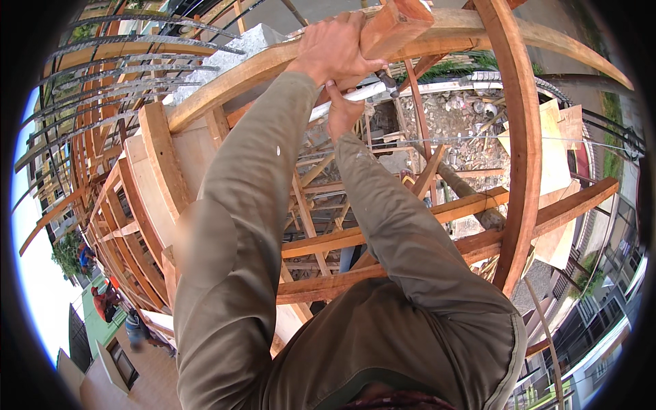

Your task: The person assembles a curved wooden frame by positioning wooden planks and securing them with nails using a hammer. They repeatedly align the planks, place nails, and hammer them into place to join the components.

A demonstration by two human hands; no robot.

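My left hand is closed around a short reddish wood block, beside a long curving timber beam at the top. Just below it, my right hand is closed around the pale handle of a hammer. The hammer's dark head points right, beneath the wood block. Part of its handle is hidden by my fingers. Both arms reach forward in long brown sleeves.
An upright timber stands to the right, crossed by horizontal beams. Rebar rods jut from concrete at the upper left. Rubble lies far below. Plywood sheets are at right; other people are lower left.
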